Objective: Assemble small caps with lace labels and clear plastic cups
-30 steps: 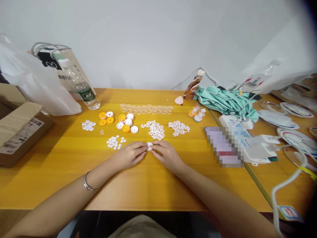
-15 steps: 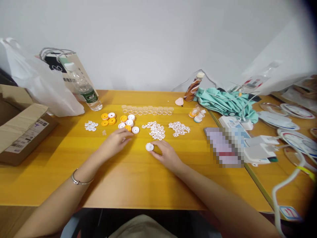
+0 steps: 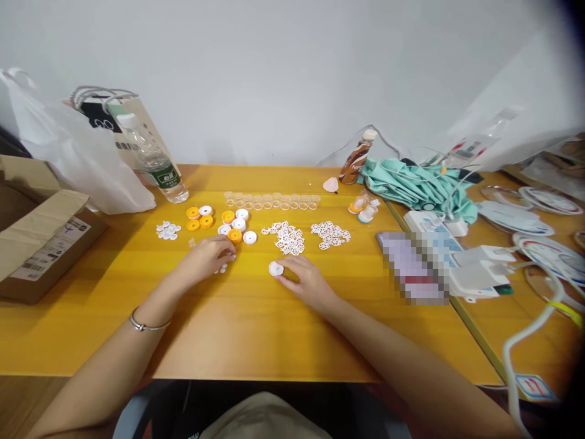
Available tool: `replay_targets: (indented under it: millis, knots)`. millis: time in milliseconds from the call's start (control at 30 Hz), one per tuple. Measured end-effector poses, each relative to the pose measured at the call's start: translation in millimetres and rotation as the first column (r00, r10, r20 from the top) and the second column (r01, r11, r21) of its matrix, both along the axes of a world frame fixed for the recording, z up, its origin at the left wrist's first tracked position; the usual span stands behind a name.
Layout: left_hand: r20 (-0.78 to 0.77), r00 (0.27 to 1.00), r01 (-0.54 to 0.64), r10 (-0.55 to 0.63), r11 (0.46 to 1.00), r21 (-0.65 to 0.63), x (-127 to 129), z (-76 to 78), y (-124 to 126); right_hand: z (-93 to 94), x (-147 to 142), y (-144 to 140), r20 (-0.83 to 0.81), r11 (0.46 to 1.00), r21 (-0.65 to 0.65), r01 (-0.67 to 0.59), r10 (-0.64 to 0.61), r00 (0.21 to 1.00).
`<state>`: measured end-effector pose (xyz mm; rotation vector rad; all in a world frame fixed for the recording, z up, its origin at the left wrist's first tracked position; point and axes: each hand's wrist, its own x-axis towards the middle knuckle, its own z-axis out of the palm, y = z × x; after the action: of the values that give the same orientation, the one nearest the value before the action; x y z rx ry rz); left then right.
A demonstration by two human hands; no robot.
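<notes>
Head view: the right hand (image 3: 307,280) rests on the yellow desk (image 3: 256,329) with its fingertips pinching the rim of a white round cap (image 3: 275,268), which sits flat on the desk just beyond and to the left of that hand. The left hand (image 3: 205,257) lies well apart from it, fingers curled down over a scatter of small white discs (image 3: 222,267); whether a disc is caught between the fingertips I cannot tell. Just beyond the left hand stand orange and white caps (image 3: 235,227), and beyond the right hand lie two heaps of white lattice pieces (image 3: 287,238). Further off runs a row of clear rings (image 3: 272,200), with a water bottle (image 3: 158,166) far to the left. The discs look tiny and light, so a careless sweep of the left hand could likely flick several across the desk or drag two up at once. The cap is held only at its edge and might skid or tip if pressed off-centre.
</notes>
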<state>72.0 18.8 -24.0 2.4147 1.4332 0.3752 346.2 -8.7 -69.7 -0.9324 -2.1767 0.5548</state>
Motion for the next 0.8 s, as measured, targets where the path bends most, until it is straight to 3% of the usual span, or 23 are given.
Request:
replay_targets:
  millis: [200, 433, 600, 800]
  knots:
    - [-0.13, 0.991, 0.063, -0.041, 0.983, 0.173, 3.4, 1.2, -3.0, 1.9, -1.7, -0.1, -0.011, 1.0, -0.021, -0.001, 0.0, 1.0]
    - [-0.351, 0.933, 0.192, -0.085, 0.94, 0.282, 4.1, -1.4, -1.7, -0.3, -2.6, 2.1, -0.037, 0.999, -0.013, -0.037, 0.037, 0.999]
    - [-0.39, 0.915, 0.251, -0.105, 0.905, 0.344, 7.1, -4.4, -2.4, -2.0, -3.7, 3.9, -0.032, 0.999, 0.004, -0.032, 0.032, 0.999]
    - [-0.407, 0.912, 0.247, -0.05, 0.859, 0.448, 21.1, -9.0, -4.8, -2.4, -4.2, 4.8, -0.004, 0.999, 0.002, -0.049, 0.049, 0.999]
